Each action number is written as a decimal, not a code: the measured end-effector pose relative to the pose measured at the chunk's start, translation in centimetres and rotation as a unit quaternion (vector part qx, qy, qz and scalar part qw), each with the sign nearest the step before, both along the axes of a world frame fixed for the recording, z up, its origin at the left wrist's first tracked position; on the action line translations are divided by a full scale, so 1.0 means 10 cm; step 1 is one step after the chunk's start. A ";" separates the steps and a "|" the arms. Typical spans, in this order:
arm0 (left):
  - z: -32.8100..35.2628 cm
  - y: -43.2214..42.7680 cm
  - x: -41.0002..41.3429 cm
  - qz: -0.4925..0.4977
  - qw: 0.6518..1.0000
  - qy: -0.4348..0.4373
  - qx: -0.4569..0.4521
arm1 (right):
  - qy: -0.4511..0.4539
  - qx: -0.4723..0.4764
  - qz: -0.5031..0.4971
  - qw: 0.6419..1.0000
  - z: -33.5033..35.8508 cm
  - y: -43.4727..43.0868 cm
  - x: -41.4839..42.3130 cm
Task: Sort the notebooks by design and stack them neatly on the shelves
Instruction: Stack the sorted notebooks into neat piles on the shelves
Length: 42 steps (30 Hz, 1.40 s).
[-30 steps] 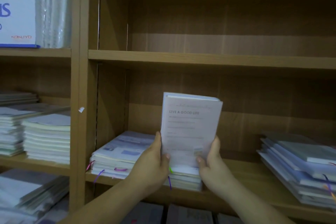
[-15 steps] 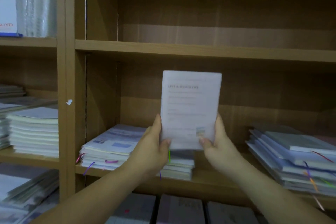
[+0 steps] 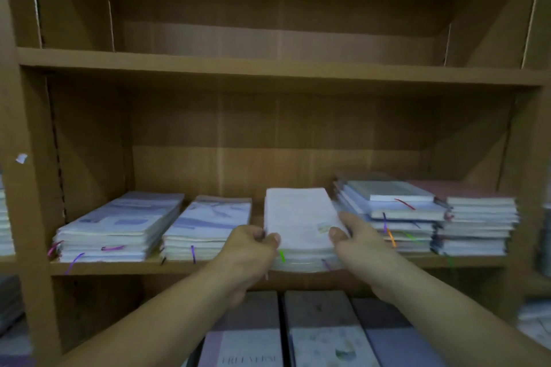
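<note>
A small stack of white notebooks lies flat on the middle shelf, its front edge hanging a little over the shelf lip. My left hand grips its left front corner, thumb on top. My right hand grips the right front corner the same way. To the left lie two stacks of blue-patterned notebooks. On the right a grey-blue pile is somewhat askew, and a further stack stands beside it.
The upper shelf holds nothing in this bay. Below, several larger notebooks with lilac and floral covers lie side by side. More stacks show at the far left and far right edges. A wooden upright bounds the bay on the left.
The white notebooks were held upright in front of the shelf; now they lie flat on the middle shelf between the stacks. Both hands still hold them. The view has shifted right and closer.
</note>
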<state>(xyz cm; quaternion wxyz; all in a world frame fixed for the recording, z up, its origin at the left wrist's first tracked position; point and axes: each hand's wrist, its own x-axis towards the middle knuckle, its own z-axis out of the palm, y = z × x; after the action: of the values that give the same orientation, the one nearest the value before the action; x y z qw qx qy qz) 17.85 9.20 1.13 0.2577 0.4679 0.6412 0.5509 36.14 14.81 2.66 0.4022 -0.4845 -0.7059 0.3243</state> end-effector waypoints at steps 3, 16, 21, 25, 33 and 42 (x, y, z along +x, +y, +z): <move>-0.05 0.05 0.01 0.030 0.999 -0.010 -0.011 | -0.008 0.013 -0.044 0.999 -0.10 0.15 -0.04; -0.45 -0.41 -0.29 0.023 0.988 0.123 0.095 | -0.231 0.199 0.003 0.952 -0.27 -0.20 0.08; -0.68 -0.49 -0.26 -0.024 0.993 0.068 0.088 | -0.262 0.165 0.005 0.951 -0.38 -0.13 -0.11; -0.71 -0.45 -0.27 -0.064 0.994 0.077 0.046 | -0.229 0.158 -0.012 0.960 -0.41 0.00 -0.19; -0.60 -0.33 -0.19 -0.087 0.994 -0.020 0.062 | -0.176 0.167 -0.007 0.970 -0.47 0.39 -0.32; -0.50 -0.25 -0.23 -0.121 0.988 -0.074 0.067 | -0.078 0.169 -0.011 0.983 -0.61 0.46 -0.20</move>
<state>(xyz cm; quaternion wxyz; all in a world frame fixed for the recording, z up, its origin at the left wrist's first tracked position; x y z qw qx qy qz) 15.53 6.68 -3.87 0.3379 0.5160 0.5207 0.5903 34.10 19.46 -3.47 0.4254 -0.4416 -0.7741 0.1571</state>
